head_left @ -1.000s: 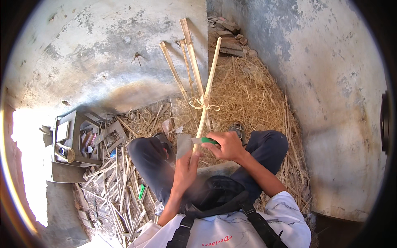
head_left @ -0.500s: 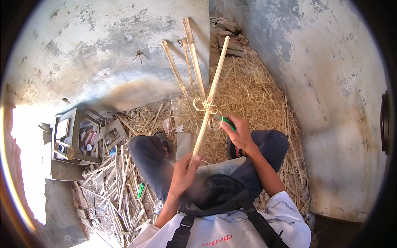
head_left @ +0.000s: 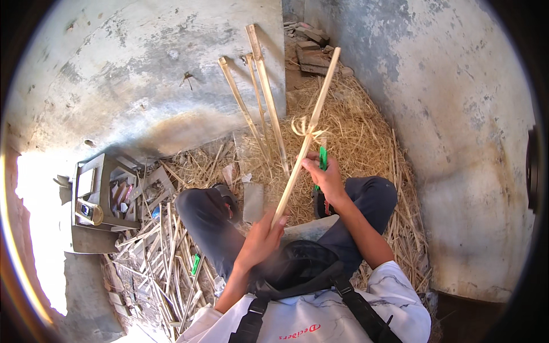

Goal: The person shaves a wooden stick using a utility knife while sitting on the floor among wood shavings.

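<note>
My left hand point(head_left: 262, 240) is closed round the lower end of a long pale bamboo strip point(head_left: 324, 91), which slants up and to the right. Thin curled shavings point(head_left: 298, 127) cling to the strip about halfway up. My right hand point(head_left: 329, 182) is closed on a green utility knife point(head_left: 323, 157), which points upward. Its thumb and fingertips are at the strip, just below the curls; whether they press on it I cannot tell. The knife's blade is too small to make out.
Several bamboo sticks point(head_left: 266, 86) lean on the left wall. Straw-like shavings point(head_left: 366, 137) cover the floor ahead, with bricks point(head_left: 313, 56) at the back. Left are a wooden stool-like frame point(head_left: 106, 200) holding odds and ends, scattered split sticks point(head_left: 166, 268) and another green knife point(head_left: 196, 263).
The bamboo strip has swung to the right at its upper end. My right hand has come in beside it, and the knife has turned from slanting to nearly upright.
</note>
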A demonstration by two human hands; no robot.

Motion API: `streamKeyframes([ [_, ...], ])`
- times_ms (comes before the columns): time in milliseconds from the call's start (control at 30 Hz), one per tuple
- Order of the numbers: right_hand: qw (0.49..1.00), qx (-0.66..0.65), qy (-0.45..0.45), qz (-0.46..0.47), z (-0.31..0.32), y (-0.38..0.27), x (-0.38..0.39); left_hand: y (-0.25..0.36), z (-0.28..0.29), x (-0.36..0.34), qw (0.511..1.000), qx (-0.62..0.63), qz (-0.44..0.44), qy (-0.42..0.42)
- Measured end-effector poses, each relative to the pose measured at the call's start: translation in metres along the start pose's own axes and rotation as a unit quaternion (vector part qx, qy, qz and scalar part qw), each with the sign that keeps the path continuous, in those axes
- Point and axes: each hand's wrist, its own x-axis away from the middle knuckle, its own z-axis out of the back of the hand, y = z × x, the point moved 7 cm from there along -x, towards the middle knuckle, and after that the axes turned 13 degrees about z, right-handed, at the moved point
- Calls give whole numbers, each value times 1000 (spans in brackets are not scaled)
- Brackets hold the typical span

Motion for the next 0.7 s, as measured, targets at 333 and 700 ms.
streamKeyframes([
  [333, 999, 13, -30, 40, -6, -20, -4, -23, -5, -6, 995, 89, -33, -15],
  [700, 985, 112, -124, 48, -20, -31, 33, 4, 22, -5, 988, 32, -41, 148],
])
